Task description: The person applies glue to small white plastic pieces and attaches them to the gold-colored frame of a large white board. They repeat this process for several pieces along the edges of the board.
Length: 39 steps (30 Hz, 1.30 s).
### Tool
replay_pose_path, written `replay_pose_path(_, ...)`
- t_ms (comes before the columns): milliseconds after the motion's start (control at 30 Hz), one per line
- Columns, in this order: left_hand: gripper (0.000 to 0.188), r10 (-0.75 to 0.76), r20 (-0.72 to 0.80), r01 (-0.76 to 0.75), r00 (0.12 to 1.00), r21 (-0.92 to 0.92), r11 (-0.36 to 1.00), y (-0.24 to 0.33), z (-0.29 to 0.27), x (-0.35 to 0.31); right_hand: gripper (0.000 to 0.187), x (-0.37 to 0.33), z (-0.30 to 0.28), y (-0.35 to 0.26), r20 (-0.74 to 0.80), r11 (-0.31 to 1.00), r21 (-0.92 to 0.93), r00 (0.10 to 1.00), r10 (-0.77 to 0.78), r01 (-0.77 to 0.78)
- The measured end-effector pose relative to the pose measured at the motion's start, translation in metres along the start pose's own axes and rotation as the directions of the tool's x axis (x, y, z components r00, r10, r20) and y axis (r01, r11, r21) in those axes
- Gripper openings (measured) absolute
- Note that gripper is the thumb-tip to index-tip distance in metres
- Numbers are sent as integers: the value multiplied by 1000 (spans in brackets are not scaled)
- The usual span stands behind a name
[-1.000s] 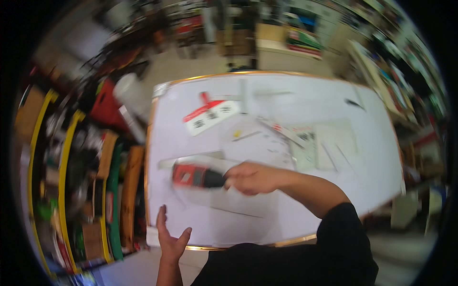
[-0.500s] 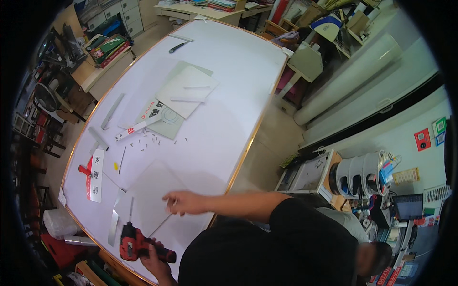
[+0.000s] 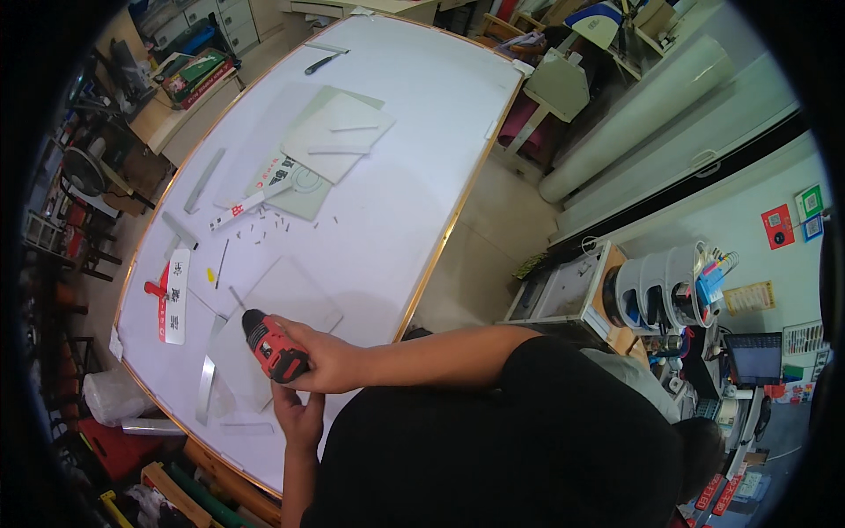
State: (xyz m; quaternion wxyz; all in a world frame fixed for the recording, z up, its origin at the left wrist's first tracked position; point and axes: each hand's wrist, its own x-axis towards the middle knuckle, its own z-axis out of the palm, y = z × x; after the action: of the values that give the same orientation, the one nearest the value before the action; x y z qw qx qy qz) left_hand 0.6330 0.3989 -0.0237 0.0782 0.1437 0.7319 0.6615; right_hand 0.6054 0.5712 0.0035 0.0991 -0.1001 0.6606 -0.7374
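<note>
Nearest the near short edge of the table, the left hand is raised just below the drill; its fingers are partly hidden, so whether it is open or closed, or touches the tool, cannot be told. The drill is gripped in the right hand, above the table's near end. Its body seems to be wrapped by the palm from the right so that the front is left free and the weight is borne by one hand. Its long axis is slanted: the black end is aimed toward the left long edge and slightly away, and a thin grey shaft seen there is probably its bit.

Under the drill a pale panel is laid flat, seemingly for a level surface. A silver strip is placed beside it, near the left corner. Farther on, a white plate is set along the left long edge, likely to be within reach. Small loose pieces are scattered toward the middle, perhaps for easy picking. Beyond them, stacked panels are overlapped, and a dark knife is left by the far left corner.
</note>
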Motion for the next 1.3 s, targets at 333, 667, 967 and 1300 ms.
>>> replay_pose_path(333,54,-199,-281,227,939,71,971,-85,92,81,102,-9,-182,40,325,885,-424,944,-49,192)
replay_pose_path(667,96,-1,-632,596,775,730,334,-126,100,155,39,-82,-600,127,-647,740,-343,717,261,-579)
replay_pose_path(967,97,-101,-792,794,602,607,-25,-184,77,146,47,-81,-762,136,-933,553,-171,314,175,-815)
replay_pose_path(1300,76,-213,-809,835,547,543,84,-184,90,152,35,19,-857,94,-364,-49,-927,864,348,-371)
